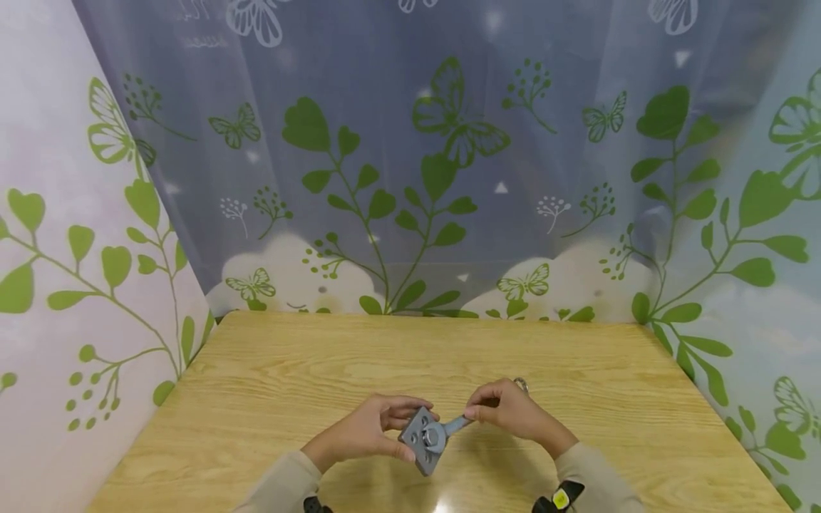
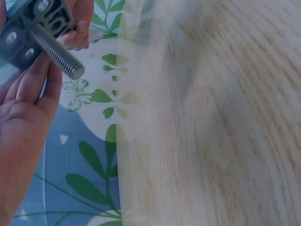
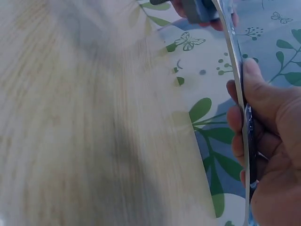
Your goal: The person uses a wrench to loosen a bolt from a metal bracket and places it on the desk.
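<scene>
My left hand grips a small grey plate with several holes, thumb on the near side and fingers behind. A bolt runs through the plate; its hex head faces my right hand. In the left wrist view the threaded shank sticks out of the plate's other face. With thumb and curled fingers, my right hand holds a metal wrench by its handle. The wrench's near end surrounds the bolt head, and its far ring end shows beyond the right hand. Plate and wrench are held above the table.
A wood-grain table lies beneath both hands. Patterned curtains with green leaves and butterflies stand at its back and on both sides. Black bands sit around the wrists over light sleeves.
</scene>
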A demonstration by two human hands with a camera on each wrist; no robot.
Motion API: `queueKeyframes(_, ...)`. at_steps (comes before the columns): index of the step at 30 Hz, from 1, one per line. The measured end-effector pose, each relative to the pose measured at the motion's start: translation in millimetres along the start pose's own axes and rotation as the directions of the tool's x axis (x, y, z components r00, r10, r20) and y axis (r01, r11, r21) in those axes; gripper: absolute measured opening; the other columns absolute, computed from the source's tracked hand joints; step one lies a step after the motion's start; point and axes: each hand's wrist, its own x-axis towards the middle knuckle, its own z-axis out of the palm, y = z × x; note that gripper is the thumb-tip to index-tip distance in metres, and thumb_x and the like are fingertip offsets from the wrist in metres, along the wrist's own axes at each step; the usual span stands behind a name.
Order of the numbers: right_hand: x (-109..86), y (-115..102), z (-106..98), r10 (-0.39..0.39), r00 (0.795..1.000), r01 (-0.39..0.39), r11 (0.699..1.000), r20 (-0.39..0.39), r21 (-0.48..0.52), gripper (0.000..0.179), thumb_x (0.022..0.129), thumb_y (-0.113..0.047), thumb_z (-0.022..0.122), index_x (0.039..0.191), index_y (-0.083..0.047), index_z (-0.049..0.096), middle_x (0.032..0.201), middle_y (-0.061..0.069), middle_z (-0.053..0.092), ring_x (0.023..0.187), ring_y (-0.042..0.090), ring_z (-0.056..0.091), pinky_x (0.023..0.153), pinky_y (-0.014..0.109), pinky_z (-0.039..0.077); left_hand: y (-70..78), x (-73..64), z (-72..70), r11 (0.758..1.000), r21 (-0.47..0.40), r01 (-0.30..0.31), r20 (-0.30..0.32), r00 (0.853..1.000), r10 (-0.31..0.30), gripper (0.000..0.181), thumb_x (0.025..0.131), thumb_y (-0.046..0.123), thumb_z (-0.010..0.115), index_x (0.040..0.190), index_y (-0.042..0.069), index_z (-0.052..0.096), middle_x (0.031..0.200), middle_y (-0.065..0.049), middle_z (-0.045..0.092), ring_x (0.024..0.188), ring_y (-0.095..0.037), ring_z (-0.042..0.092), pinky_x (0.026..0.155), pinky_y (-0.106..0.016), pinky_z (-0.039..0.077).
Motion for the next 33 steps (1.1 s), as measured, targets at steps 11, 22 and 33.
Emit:
queueKeyframes(11,5.9,-8,-6,-0.109,0.994,0.111,0.987,0.024,-0.115,0.012,0.087,-0.020,0.070,0.087,-0.010,0.074,0.086,0.001,0.070,0.078,0.007,0.059,0.069,0.026,0.055,0.5,1.5,2.2,0.997,-0.026,0.075,0.089,0.993,-0.073,0.080,0.079,0.030,0.078,0.143,0.000,0.040,0.140,-0.014,0.051,0.118,-0.016,0.058,0.100,-0.031,0.049)
queueKeyframes(22,1.6,6,-10,-0.017,1.000,0.015,0.995,-0.018,-0.101,0.014,0.090,-0.022,0.067,0.090,-0.009,0.073,0.085,0.001,0.070,0.075,0.018,0.065,0.064,0.025,0.055,-6.6,0.0,-5.4,0.999,-0.005,0.032,-0.024,0.999,-0.032,0.074,0.080,0.023,0.078,0.141,0.002,0.042,0.138,-0.013,0.053,0.122,-0.019,0.056,0.104,-0.039,0.047)
queueKeyframes(33,-16.0,33,-11,0.254,0.910,-0.314,0.938,-0.327,-0.145,0.021,0.090,-0.027,0.067,0.085,-0.008,0.074,0.077,0.003,0.068,0.068,0.015,0.056,0.058,0.027,0.047,-12.4,1.4,-13.4,0.990,0.105,0.097,-0.395,0.917,-0.048,0.079,0.072,0.016,0.084,0.138,-0.001,0.044,0.138,-0.021,0.051,0.123,-0.034,0.054,0.095,-0.032,0.052)
